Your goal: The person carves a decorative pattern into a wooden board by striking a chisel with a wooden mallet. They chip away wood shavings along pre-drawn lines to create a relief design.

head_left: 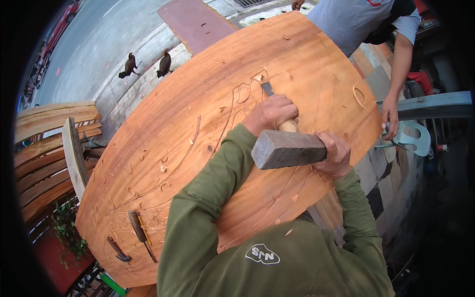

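Observation:
My left hand (275,113) is closed round a chisel (267,89), its blade slanting down to a carved corner of a large wooden panel (277,49). The chisel's pale wooden handle sticks out below my fist. My right hand (336,154) grips a mallet (287,151) with a dark, blocky head, held over the panel close to the chisel's handle end. How the fingers wrap the mallet is partly hidden. Carved scrolls and drawn lines cover parts of the panel, with curled wood shavings scattered about.
A dark-handled tool (136,225), a yellow pencil (144,228) and a small brown-handled tool (118,249) lie at the panel's lower left. Another person's hand (391,116) hangs by the right edge, near a pale plastic chair (414,138). A slatted bench (44,158) stands left.

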The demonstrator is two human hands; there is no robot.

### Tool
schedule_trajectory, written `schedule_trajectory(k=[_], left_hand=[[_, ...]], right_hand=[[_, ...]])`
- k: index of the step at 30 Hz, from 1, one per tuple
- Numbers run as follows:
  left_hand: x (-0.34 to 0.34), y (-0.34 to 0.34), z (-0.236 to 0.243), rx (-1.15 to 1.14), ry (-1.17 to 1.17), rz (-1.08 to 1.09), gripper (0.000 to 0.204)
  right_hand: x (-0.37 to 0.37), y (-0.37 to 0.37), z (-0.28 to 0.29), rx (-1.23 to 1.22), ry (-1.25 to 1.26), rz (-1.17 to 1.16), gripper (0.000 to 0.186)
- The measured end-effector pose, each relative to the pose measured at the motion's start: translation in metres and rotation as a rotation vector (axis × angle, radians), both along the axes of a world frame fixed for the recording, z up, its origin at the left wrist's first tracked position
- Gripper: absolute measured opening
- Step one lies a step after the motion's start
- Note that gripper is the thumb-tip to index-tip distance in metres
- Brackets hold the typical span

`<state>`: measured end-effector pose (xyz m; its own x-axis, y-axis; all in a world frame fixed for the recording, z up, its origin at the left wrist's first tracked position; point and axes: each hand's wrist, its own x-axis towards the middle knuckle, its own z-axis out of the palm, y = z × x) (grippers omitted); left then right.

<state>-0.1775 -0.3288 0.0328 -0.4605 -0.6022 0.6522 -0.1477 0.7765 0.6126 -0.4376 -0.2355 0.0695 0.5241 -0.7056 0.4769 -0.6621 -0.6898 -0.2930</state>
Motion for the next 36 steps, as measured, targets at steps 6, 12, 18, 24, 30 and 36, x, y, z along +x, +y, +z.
schedule_trajectory(k=[6, 12, 18, 24, 30, 36], left_hand=[[0.001, 0.001, -0.005, -0.004, -0.064, -0.079, 0.020], [0.001, 0.001, -0.006, 0.007, -0.079, -0.080, 0.019], [0.002, 0.001, -0.006, 0.005, -0.141, -0.064, 0.021], [0.005, -0.001, -0.011, 0.007, -0.162, -0.096, 0.027], [0.006, 0.001, -0.009, -0.031, -0.246, -0.108, 0.030], [0.004, -0.002, -0.012, -0.063, -0.319, -0.086, 0.028]], right_hand=[[0.008, 0.020, 0.007, -0.258, -0.253, 0.122, 0.070], [-0.001, 0.001, 0.024, -0.111, 0.028, 0.071, 0.068], [-0.008, -0.012, -0.001, -0.092, 0.093, 0.035, 0.066], [-0.005, 0.006, 0.007, -0.235, -0.058, 0.143, 0.070], [-0.003, 0.001, 0.020, -0.086, 0.096, 0.112, 0.074], [-0.010, -0.018, 0.004, -0.206, 0.108, 0.154, 0.056]])
